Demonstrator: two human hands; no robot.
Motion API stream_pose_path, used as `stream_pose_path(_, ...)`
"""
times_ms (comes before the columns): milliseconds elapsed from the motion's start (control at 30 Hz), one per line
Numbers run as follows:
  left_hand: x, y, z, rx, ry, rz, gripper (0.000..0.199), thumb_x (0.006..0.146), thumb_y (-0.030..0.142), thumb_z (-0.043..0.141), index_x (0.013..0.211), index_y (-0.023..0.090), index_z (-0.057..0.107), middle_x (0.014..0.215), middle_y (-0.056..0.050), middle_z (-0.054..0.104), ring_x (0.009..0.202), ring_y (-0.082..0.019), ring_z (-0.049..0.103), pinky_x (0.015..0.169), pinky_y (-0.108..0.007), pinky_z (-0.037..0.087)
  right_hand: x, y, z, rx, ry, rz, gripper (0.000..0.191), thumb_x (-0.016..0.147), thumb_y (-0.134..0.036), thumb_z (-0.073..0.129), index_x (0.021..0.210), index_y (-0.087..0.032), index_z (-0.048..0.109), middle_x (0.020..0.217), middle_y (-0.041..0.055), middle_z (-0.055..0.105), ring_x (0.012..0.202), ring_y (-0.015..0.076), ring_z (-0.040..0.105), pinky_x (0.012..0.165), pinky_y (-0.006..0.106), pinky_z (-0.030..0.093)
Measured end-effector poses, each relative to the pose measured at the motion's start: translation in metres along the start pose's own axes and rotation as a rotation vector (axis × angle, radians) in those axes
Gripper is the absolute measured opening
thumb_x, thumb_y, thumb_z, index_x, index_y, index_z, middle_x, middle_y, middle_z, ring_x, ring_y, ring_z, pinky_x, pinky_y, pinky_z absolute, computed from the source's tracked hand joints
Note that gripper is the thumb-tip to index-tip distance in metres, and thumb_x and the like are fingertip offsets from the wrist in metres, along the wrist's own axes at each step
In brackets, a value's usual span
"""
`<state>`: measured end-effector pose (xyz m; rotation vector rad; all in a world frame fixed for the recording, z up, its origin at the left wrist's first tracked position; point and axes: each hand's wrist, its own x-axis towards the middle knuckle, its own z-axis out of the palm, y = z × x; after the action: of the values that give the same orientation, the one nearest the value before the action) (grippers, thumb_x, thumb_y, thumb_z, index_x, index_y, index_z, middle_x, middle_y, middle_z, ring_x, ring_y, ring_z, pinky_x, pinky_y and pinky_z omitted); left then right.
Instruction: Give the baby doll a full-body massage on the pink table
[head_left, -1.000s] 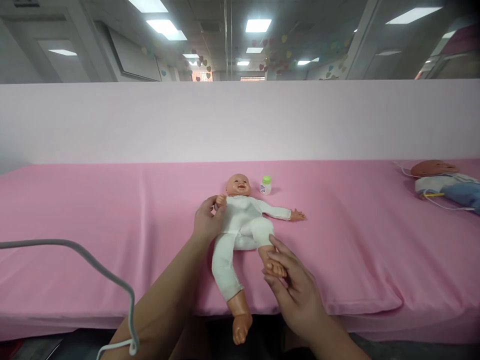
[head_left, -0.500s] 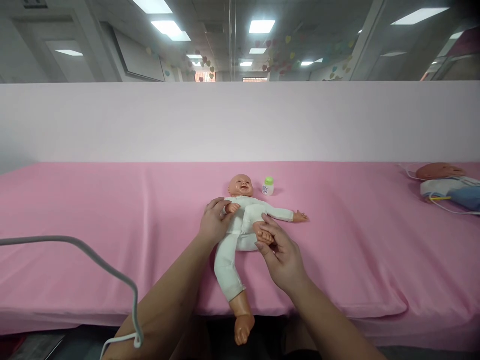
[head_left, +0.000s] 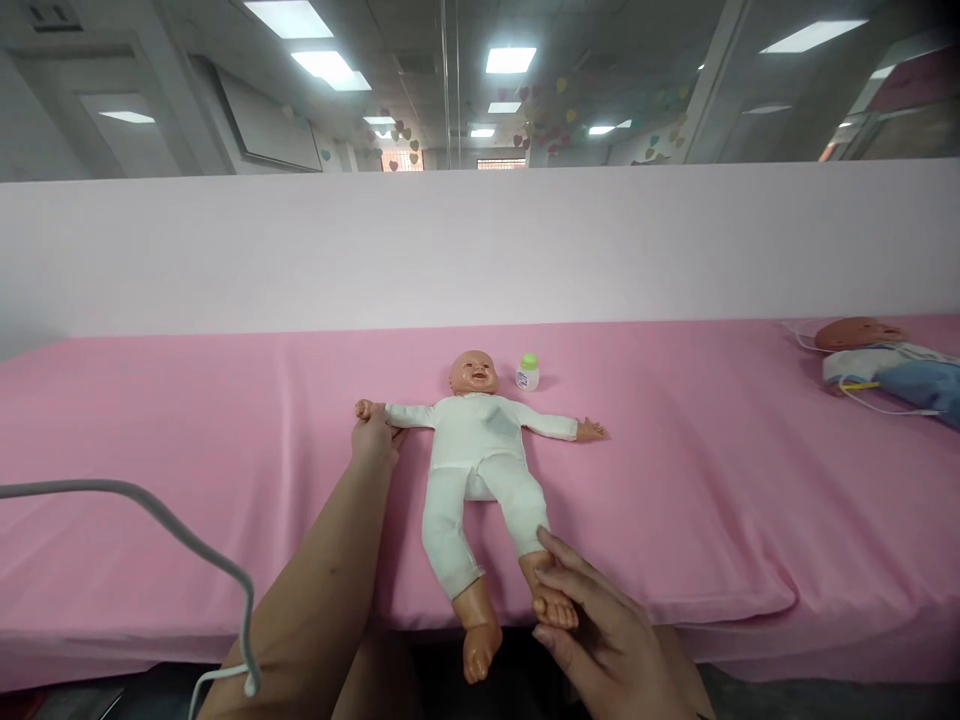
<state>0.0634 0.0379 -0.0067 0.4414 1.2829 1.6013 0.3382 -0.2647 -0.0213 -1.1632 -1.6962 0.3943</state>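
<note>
Baby doll (head_left: 480, 450) laid face-up between hands, long axis running away from wearer; doll's wrist pinched by left hand (head_left: 373, 440), arm stretched sideways; foot gripped by right hand (head_left: 600, 640) at near edge of pink mattress (head_left: 712, 480); small bottle (head_left: 529, 372) beyond head

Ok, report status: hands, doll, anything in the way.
Left hand on doll wrist. Right hand holds one foot. Doll flat on pink bed. Bottle by head, clear of hands.

small bottle (head_left: 529, 372), second doll (head_left: 885, 352), cable (head_left: 187, 540)
</note>
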Motion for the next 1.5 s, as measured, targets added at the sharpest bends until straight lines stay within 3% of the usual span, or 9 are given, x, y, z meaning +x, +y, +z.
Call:
stream_pose_path(300,0.008,0.002,-0.004,-0.1,-0.012,-0.056,0.005,0.096,0.021,0.063,0.099,0.023,0.059,0.097,-0.008,0.07,0.093,-0.023,0.076,0.086,-0.043,0.066,-0.026,0.031,0.021,0.09,-0.016,-0.087,0.048,0.083,-0.023,0.084,0.13,-0.027,0.074,0.14,0.0148,0.07,0.122,0.032,0.071,0.099,0.038,0.061)
stream_pose_path(467,-0.014,0.003,0.002,-0.021,-0.149,0.174,0.011,0.101,0.033,0.063,0.107,0.023,0.063,0.114,-0.008,0.071,0.104,-0.022,0.074,0.094,-0.042,0.063,-0.019,0.024,0.02,0.07,-0.035,-0.04,0.05,0.085,-0.023,0.083,0.133,-0.028,0.072,0.143,0.0137,0.068,0.127,0.0317,0.069,0.103,0.04,0.06)
stream_pose_path(600,-0.044,-0.003,0.008,0.237,-0.293,0.513,0.023,0.098,0.04,0.066,0.112,0.022,0.067,0.122,-0.009,0.073,0.116,-0.023,0.07,0.102,-0.04,0.057,0.006,0.009,0.016,0.092,0.011,0.077,0.043,0.09,-0.024,0.078,0.132,-0.029,0.072,0.149,0.0128,0.063,0.134,0.0308,0.064,0.108,0.044,0.057)
stream_pose_path(700,-0.064,-0.009,0.011,0.491,-0.416,0.661,0.03,0.096,0.041,0.068,0.12,0.022,0.07,0.121,-0.008,0.076,0.115,-0.024,0.07,0.105,-0.04,0.053,0.035,0.004,0.019,0.169,0.06,0.099,0.039,0.092,-0.027,0.076,0.131,-0.03,0.072,0.155,0.0125,0.058,0.141,0.0319,0.058,0.111,0.047,0.056)
stream_pose_path(900,-0.078,-0.014,0.013,0.768,-0.566,0.772,0.037,0.087,0.031,0.072,0.123,0.027,0.076,0.124,-0.005,0.078,0.12,-0.026,0.069,0.106,-0.039,0.052,0.088,0.012,0.033,0.253,0.104,0.132,0.037,0.091,-0.031,0.076,0.128,-0.028,0.074,0.158,0.013,0.054,0.145,0.034,0.054,0.101,0.048,0.063)
stream_pose_path(1067,-0.077,-0.016,0.013,0.813,-0.668,0.771,0.033,0.086,0.031,0.074,0.117,0.026,0.079,0.126,-0.007,0.077,0.123,-0.027,0.068,0.111,-0.041,0.049,0.102,0.018,0.044,0.273,0.057,0.147,0.036,0.091,-0.033,0.076,0.126,-0.027,0.075,0.158,0.0133,0.054,0.145,0.0339,0.053,0.103,0.048,0.061)
stream_pose_path(1200,-0.066,-0.017,0.011,0.717,-0.588,0.718,0.036,0.085,0.03,0.075,0.121,0.026,0.077,0.124,-0.006,0.077,0.118,-0.027,0.07,0.108,-0.042,0.051,0.093,0.016,0.041,0.277,0.071,0.137,0.037,0.09,-0.033,0.077,0.127,-0.027,0.074,0.158,0.0137,0.054,0.147,0.0345,0.051,0.105,0.049,0.061)
stream_pose_path(1333,-0.043,-0.011,0.009,0.337,-0.499,0.611,0.027,0.092,0.035,0.072,0.114,0.021,0.074,0.123,-0.008,0.076,0.118,-0.026,0.069,0.109,-0.043,0.052,0.067,0.005,0.022,0.266,0.054,0.149,0.036,0.094,-0.034,0.075,0.129,-0.029,0.072,0.16,0.0128,0.052,0.148,0.0336,0.05,0.108,0.049,0.058)
stream_pose_path(1500,-0.013,0.002,0.004,0.004,-0.164,0.24,0.015,0.097,0.03,0.069,0.108,0.02,0.071,0.117,-0.009,0.075,0.111,-0.022,0.073,0.104,-0.042,0.058,0.026,-0.008,0.0,0.142,-0.06,0.183,0.036,0.096,-0.034,0.072,0.131,-0.031,0.072,0.155,0.0118,0.058,0.142,0.0319,0.057,0.113,0.049,0.054)
